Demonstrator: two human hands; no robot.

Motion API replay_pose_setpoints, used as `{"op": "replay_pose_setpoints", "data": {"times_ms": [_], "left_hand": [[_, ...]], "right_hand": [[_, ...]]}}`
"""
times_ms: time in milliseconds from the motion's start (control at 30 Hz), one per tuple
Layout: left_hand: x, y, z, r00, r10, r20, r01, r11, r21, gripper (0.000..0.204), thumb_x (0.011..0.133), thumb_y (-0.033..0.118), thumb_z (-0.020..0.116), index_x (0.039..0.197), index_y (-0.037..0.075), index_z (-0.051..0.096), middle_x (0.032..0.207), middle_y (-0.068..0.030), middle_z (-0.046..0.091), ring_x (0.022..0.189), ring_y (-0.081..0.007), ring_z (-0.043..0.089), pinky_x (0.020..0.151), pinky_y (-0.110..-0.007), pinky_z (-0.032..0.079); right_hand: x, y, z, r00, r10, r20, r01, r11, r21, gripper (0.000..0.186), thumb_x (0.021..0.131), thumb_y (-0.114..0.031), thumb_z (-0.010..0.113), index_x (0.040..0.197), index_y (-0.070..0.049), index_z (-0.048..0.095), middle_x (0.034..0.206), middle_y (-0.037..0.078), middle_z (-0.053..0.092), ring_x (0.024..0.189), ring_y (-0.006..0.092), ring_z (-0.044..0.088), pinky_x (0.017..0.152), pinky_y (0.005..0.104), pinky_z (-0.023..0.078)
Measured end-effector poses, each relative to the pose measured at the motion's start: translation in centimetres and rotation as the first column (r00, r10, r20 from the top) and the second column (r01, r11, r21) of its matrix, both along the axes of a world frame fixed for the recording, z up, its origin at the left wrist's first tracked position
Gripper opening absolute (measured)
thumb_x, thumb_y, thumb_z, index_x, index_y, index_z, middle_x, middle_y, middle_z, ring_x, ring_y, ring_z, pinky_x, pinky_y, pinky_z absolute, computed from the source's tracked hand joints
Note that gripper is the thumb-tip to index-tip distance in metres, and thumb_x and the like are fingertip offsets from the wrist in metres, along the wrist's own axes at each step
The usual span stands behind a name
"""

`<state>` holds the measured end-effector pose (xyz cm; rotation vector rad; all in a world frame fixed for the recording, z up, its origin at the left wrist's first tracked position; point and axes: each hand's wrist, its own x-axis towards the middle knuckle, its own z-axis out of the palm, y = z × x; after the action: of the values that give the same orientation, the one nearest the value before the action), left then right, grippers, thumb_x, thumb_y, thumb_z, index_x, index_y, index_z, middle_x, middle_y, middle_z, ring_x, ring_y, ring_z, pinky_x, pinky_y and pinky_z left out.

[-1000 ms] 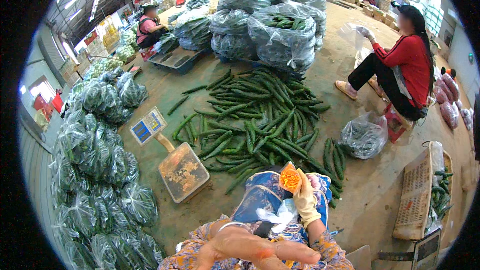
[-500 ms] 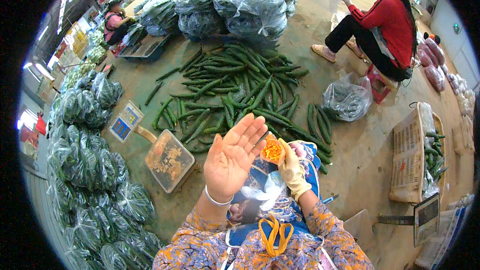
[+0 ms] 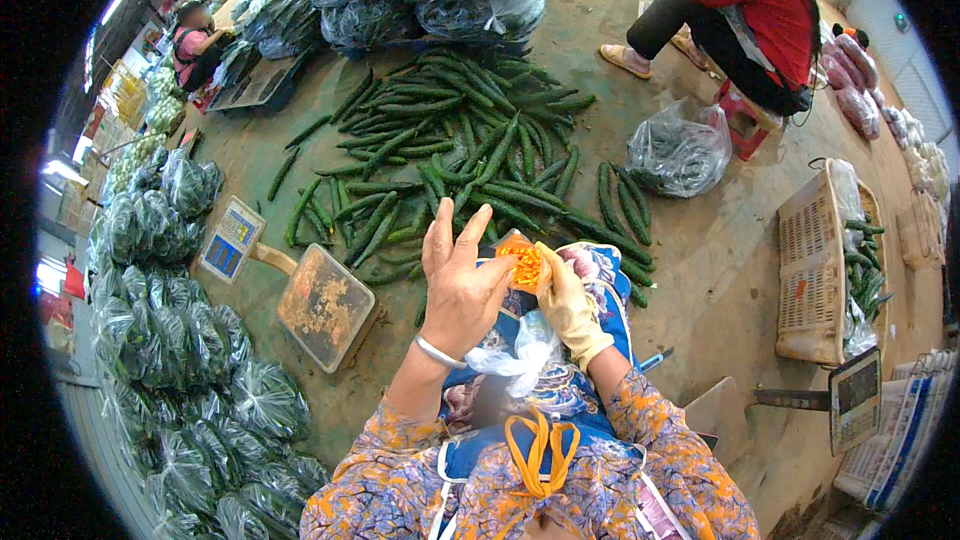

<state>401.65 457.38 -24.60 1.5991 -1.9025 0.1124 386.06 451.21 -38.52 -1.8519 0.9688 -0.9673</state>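
Observation:
My right hand (image 3: 570, 318), in a pale glove, is closed round a small packet of thin orange pieces (image 3: 522, 268); what the pieces are I cannot tell. Bare and wearing a white bangle, my left hand (image 3: 458, 290) shows its back, fingers apart. Its thumb comes close to the packet's left side; whether it touches I cannot tell. On my lap, over a blue patterned apron, lies a crumpled white plastic bag (image 3: 522, 358). A broad heap of dark green cucumbers (image 3: 480, 145) spreads over the floor just beyond my hands.
A platform scale (image 3: 325, 308) stands to the left, beside bagged cucumbers (image 3: 175, 325). More full bags (image 3: 465, 0) are stacked behind the heap. At right are a plastic crate (image 3: 805, 285), another scale (image 3: 855, 400) and a clear bag (image 3: 680, 148). Two people sit farther off, one in red (image 3: 765, 10).
My left hand has turned from palm up to back up, and its thumb has come toward the packet. The right hand keeps its hold. The whole view has shifted slightly.

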Motion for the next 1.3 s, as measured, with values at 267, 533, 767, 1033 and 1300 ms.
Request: {"op": "replay_pose_setpoints", "data": {"times_ms": [267,533,767,1033,1300], "left_hand": [[-0.5,-1.2,-0.8,0.989,0.091,0.114,-0.089,0.996,-0.021,0.014,0.071,0.007,0.068,0.084,0.006,0.072,0.136,-0.0157,0.048,0.137,-0.0416,0.024,0.110,-0.055,0.018],[-0.2,-1.7,-1.4,0.982,0.108,0.154,-0.109,0.994,-0.002,0.006,0.068,0.006,0.069,0.073,0.004,0.068,0.129,-0.0134,0.052,0.136,-0.0409,0.027,0.109,-0.057,0.018],[0.1,-0.9,-0.8,0.994,0.096,0.056,-0.094,0.995,-0.038,0.006,0.067,0.007,0.071,0.071,0.006,0.066,0.125,-0.0120,0.055,0.136,-0.0409,0.029,0.109,-0.056,0.019],[1.1,3.2,4.5,0.876,-0.120,-0.468,0.082,0.991,-0.102,0.012,0.066,0.004,0.077,0.073,0.011,0.070,0.124,-0.0106,0.058,0.138,-0.0369,0.027,0.109,-0.047,0.025],[-2.6,5.0,8.1,-0.130,-0.683,-0.719,0.569,0.543,-0.618,0.009,0.065,0.005,0.080,0.069,0.007,0.072,0.119,-0.0192,0.057,0.139,-0.0464,0.016,0.113,-0.058,0.015]], "right_hand": [[0.2,0.3,1.4,0.999,0.010,-0.033,-0.011,1.000,-0.023,0.044,0.088,-0.003,0.054,0.131,0.004,0.045,0.115,0.024,0.059,0.109,0.0361,0.058,0.094,0.0366,0.045],[0.3,0.5,0.6,1.000,-0.020,-0.007,0.019,0.998,-0.057,0.044,0.086,0.000,0.051,0.129,0.002,0.047,0.113,0.024,0.059,0.104,0.0372,0.057,0.091,0.0377,0.045],[0.2,0.4,0.4,0.999,-0.018,0.035,0.020,0.998,-0.053,0.044,0.086,0.000,0.051,0.129,0.002,0.047,0.112,0.023,0.059,0.104,0.0363,0.058,0.092,0.0368,0.045],[0.1,0.1,0.2,1.000,-0.008,0.006,0.008,0.998,-0.069,0.043,0.088,-0.002,0.052,0.130,0.003,0.046,0.113,0.024,0.060,0.106,0.0368,0.058,0.092,0.0371,0.046],[0.1,-0.4,-2.9,0.995,0.019,0.101,-0.023,0.999,0.038,0.043,0.088,-0.002,0.050,0.131,0.003,0.046,0.115,0.023,0.060,0.106,0.0354,0.059,0.091,0.0365,0.046]]}}
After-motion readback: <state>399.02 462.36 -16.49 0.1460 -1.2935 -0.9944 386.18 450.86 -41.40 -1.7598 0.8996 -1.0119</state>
